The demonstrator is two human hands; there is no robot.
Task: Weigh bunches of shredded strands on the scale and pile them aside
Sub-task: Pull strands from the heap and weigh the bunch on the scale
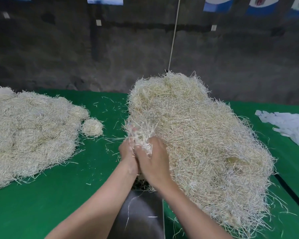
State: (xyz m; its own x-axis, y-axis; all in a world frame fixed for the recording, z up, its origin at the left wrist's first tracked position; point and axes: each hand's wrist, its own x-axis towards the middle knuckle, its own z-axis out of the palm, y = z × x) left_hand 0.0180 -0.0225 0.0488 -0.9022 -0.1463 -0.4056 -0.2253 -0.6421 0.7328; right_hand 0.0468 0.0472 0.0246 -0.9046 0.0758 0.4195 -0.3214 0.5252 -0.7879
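Strand bunch [140,135] x1 in L hand [127,153] + R hand [154,158]; 2 heaps [29,133] [200,135].

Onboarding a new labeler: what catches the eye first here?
The tall heap of shredded strands fills centre-right of the green table. At its near-left edge, the left hand and right hand grip a bunch together, just beyond a steel scale pan. A flatter pile of strands lies far left.

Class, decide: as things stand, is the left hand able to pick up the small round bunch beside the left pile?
Probably not yet: the left hand and right hand both grip a bunch of strands. Nothing blocks the way to the small round bunch.
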